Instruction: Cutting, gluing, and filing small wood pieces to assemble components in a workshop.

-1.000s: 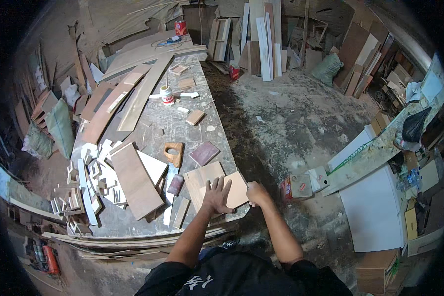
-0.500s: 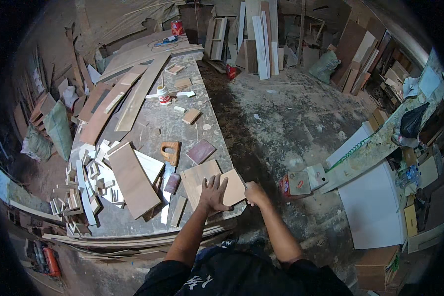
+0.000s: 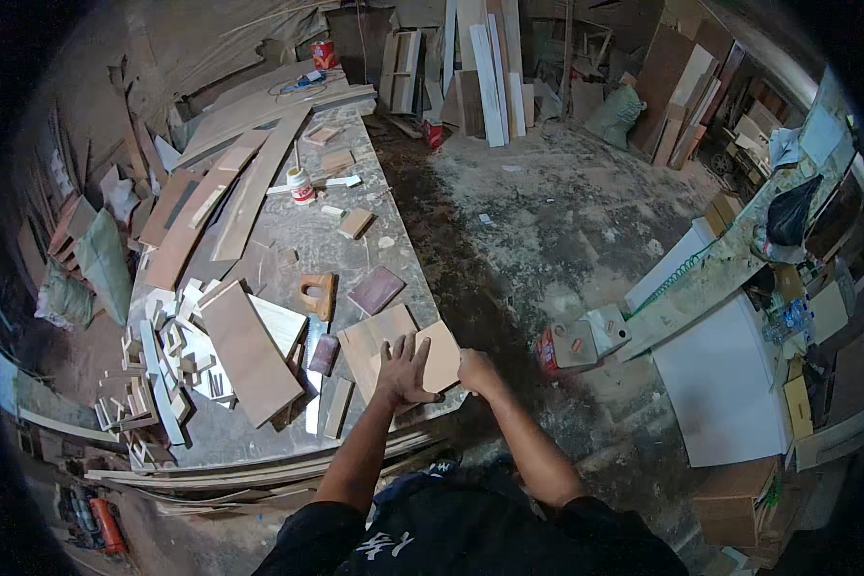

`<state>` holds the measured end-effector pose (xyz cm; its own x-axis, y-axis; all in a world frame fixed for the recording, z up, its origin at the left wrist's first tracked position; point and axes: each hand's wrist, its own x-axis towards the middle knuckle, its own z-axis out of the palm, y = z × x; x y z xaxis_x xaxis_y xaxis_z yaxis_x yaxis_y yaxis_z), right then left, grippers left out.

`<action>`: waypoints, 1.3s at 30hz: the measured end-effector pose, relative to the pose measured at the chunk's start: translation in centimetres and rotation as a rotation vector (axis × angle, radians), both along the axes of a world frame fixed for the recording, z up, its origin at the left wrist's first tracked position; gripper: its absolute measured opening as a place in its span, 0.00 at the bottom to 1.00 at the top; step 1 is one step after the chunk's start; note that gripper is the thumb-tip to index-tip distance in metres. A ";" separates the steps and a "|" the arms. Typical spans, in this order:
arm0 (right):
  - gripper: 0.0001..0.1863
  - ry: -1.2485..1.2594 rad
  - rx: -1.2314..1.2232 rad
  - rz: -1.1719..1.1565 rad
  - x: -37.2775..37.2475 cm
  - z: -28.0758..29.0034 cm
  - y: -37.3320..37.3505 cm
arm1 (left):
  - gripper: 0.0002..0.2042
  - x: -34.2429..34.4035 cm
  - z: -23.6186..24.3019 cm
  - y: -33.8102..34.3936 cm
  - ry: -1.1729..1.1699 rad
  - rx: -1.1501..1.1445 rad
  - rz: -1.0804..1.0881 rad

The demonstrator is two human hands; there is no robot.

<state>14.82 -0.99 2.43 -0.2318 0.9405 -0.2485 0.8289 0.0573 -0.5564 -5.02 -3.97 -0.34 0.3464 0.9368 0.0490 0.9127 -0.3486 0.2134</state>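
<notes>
My left hand (image 3: pixel 403 370) lies with fingers spread on a pair of overlapping pale wooden boards (image 3: pixel 442 348) at the bench's near right corner. My right hand (image 3: pixel 475 374) is closed at the right edge of the upper board; what lies inside its fingers is hidden or too small to name. Just left of the boards are a small maroon block (image 3: pixel 324 353), a short wood strip (image 3: pixel 338 408) and a handsaw with a wooden handle (image 3: pixel 322 298), its blade lying toward me. A flat purplish pad (image 3: pixel 374 288) lies beyond the boards.
The workbench (image 3: pixel 374 230) holds long planks (image 3: pixel 259 192), a glue pot (image 3: pixel 302 192), a rectangular board (image 3: pixel 250 350) and several white offcuts (image 3: pixel 163 365). A cement-stained floor (image 3: pixel 547 221) runs along its right, with a square tin (image 3: pixel 576 346), white sheets (image 3: pixel 710 374) and leaning boards (image 3: pixel 494 86) beyond.
The whole view has shifted a little left and upward. Both hands stay on the boards in much the same places, my right hand still closed at the edge.
</notes>
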 end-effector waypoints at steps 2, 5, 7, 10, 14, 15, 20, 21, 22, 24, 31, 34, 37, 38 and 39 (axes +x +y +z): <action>0.13 0.056 -0.041 -0.005 0.6 0.9 -0.2 | 0.65 0.0 0.1 -0.1 0.001 -0.021 0.009; 0.14 0.108 -0.131 -0.028 0.6 3.6 -1.0 | 0.64 -0.4 -0.2 -0.3 -0.008 -0.012 0.012; 0.14 0.088 -0.145 -0.021 0.3 4.1 -0.9 | 0.65 -0.7 -0.5 -0.3 0.011 0.011 0.002; 0.13 -0.012 -0.054 -0.032 1.4 0.6 0.0 | 0.65 0.5 -0.1 0.3 0.028 -0.016 -0.009; 0.12 -0.058 -0.097 0.012 0.3 0.3 -0.1 | 0.65 -0.2 0.2 -0.3 0.027 -0.040 0.020; 0.12 -0.081 -0.049 0.003 0.6 0.1 0.0 | 0.65 -0.1 0.4 -0.2 0.042 -0.044 0.020; 0.14 -0.100 -0.075 -0.003 0.6 0.2 0.0 | 0.65 -0.5 0.2 -0.4 0.021 -0.052 0.020; 0.16 -0.081 -0.041 0.090 0.8 -0.1 0.2 | 0.65 -0.2 0.2 -0.2 0.035 -0.039 0.019; 0.16 -0.085 -0.043 0.083 1.3 -0.4 0.1 | 0.65 0.1 0.3 -0.1 0.049 -0.026 0.018; 0.15 -0.138 -0.038 0.040 1.6 -0.6 0.1 | 0.65 0.1 0.2 -0.1 0.045 -0.016 0.011; 0.15 -0.061 -0.107 -0.002 1.5 1.9 -1.1 | 0.64 -0.3 0.3 -0.2 0.019 0.025 0.007; 0.15 -0.057 -0.093 0.027 1.6 2.7 -1.5 | 0.64 -0.1 0.3 -0.4 0.044 -0.037 0.006; 0.14 -0.106 -0.180 -0.038 1.2 2.9 -1.2 | 0.65 -0.2 0.0 0.0 0.015 -0.052 0.012; 0.14 -0.106 -0.182 -0.041 1.5 2.6 -1.5 | 0.66 -0.2 -0.2 0.1 0.021 -0.060 0.014; 0.15 -0.126 -0.163 -0.031 1.7 2.6 -1.6 | 0.65 -0.2 0.0 0.0 0.043 -0.058 0.011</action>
<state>16.55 -2.62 4.99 -0.1607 0.8916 -0.4234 0.8926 -0.0519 -0.4479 -5.23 -3.96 -0.33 0.3371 0.9413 -0.0204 0.9250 -0.3270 0.1936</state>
